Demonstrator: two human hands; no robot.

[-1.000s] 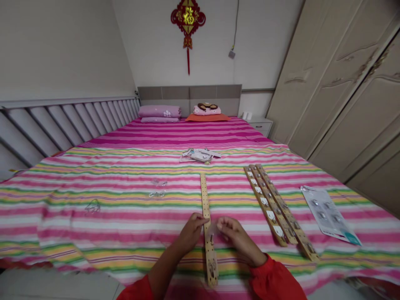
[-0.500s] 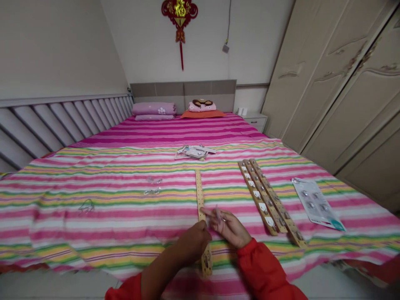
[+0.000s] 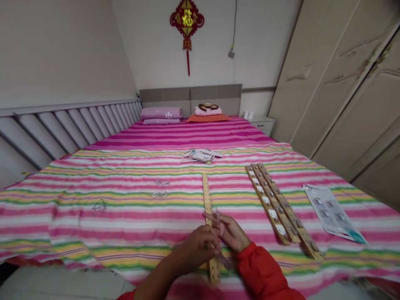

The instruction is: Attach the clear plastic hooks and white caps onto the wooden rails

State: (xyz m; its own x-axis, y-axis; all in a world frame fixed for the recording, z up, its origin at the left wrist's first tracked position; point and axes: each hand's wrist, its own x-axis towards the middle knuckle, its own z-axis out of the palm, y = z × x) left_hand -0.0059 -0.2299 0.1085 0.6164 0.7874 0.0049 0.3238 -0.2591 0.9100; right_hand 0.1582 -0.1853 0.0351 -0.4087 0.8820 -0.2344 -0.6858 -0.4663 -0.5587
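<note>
I'm separating small pieces now, I judge: right hand pinching a clear scrap over the wooden strip on the bedspread; left hand blurred, grip I can't tell. Next calls for steadiness.

A narrow, pale wooden strip, dotted with small holes, lies lengthwise on the bed; a thin translucent piece stands upright in the right hand.

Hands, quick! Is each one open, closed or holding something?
Left hand: curled; can't tell whether it grips the blurry see-through bit beside it.
Right hand: loosely curled, holding a thin clear piece.
</note>
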